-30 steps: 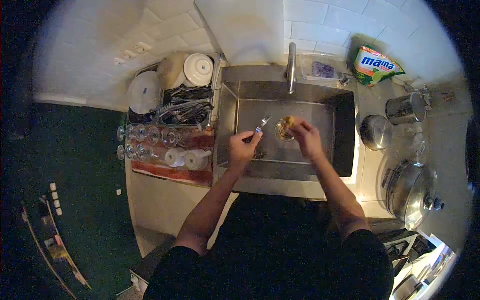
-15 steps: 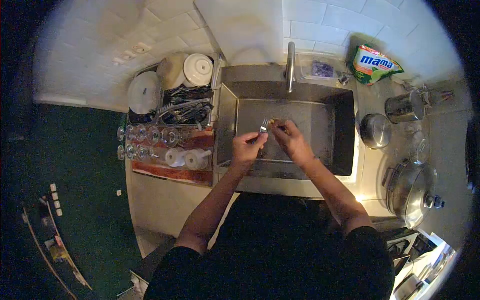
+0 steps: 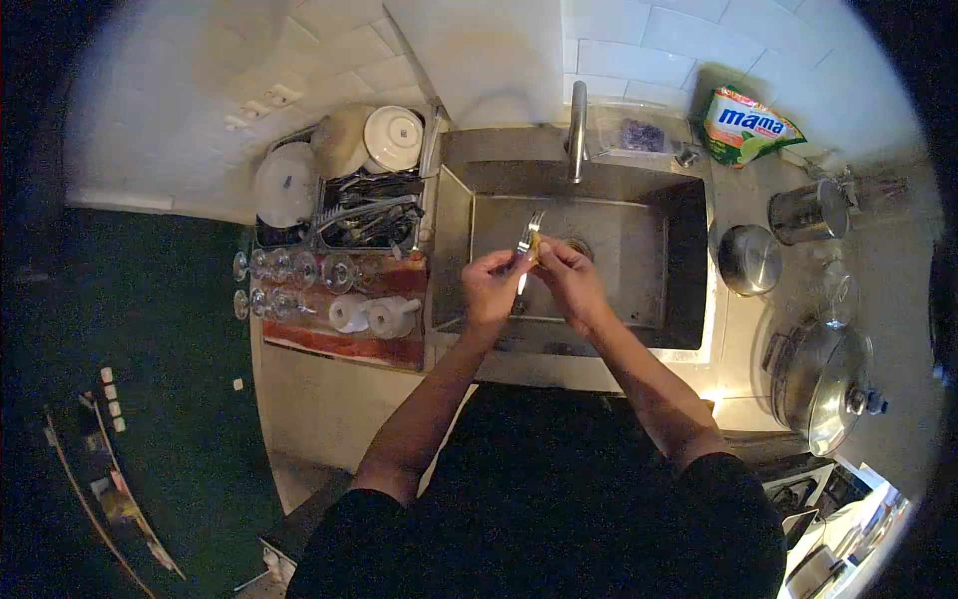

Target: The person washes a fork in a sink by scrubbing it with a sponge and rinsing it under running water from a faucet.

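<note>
Over the sink (image 3: 689,225), my left hand (image 3: 492,288) is closed around a metal fork (image 3: 537,221), its tines pointing up and away from me. My right hand (image 3: 571,283) is pinched against the fork from the right, with a small yellow piece (image 3: 535,243), perhaps a sponge, at its fingertips. Both hands meet at the fork's neck. Below the fingers a bright strip of metal shows, likely the handle. The fingers hide most of the yellow piece.
The faucet (image 3: 578,135) stands behind the sink. Left are a rack with plates (image 3: 392,139) and cutlery (image 3: 371,215), several upturned glasses (image 3: 339,270) and white cups (image 3: 393,316). Right are a small pan (image 3: 750,261), a metal pot (image 3: 810,212), a large lidded pot (image 3: 823,389) and a detergent pouch (image 3: 748,128).
My right hand has moved left and slightly toward me, bringing the yellow piece against the fork. The fork's tines now reach higher above my left fingers.
</note>
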`<state>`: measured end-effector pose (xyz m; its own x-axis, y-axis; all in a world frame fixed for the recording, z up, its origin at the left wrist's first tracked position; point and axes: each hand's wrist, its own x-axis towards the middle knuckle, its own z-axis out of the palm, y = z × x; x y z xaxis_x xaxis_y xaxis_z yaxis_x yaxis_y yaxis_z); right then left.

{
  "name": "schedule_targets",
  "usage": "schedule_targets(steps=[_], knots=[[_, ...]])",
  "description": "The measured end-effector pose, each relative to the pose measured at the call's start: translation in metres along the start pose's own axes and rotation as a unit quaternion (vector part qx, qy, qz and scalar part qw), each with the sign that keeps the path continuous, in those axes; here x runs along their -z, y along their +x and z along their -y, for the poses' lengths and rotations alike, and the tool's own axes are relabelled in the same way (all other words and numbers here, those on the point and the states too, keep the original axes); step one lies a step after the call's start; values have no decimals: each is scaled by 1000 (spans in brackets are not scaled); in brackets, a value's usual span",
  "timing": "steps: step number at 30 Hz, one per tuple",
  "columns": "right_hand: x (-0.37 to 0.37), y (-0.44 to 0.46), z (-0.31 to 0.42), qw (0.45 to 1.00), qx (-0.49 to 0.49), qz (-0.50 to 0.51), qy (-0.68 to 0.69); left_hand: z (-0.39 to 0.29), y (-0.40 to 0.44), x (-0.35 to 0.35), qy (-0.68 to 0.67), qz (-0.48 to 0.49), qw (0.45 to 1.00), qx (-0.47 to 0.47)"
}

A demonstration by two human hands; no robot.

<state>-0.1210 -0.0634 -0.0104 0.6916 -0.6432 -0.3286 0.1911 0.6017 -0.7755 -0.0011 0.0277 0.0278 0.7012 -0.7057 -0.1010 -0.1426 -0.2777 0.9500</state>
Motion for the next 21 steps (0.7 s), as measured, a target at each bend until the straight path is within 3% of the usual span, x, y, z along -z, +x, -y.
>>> schedule_targets(steps=[3,6,9,15,18,21], knots=[[1,5,-8,997,-45,16,68,24,8,0,15,27,998,-59],[-1,0,-5,994,-67,18,87,22,7,7,69,91,993,-36],[3,-1,9,998,-52,5,-21,-12,4,10,90,136,986,-28],[8,9,5,997,37,17,-67,-8,7,1,69,91,986,-119],[12,11,5,990,38,-58,-123,-9,9,-4,87,23,985,-147],[9,3,8,962,97,-51,-251,-11,17,-8,58,13,991,-122]])
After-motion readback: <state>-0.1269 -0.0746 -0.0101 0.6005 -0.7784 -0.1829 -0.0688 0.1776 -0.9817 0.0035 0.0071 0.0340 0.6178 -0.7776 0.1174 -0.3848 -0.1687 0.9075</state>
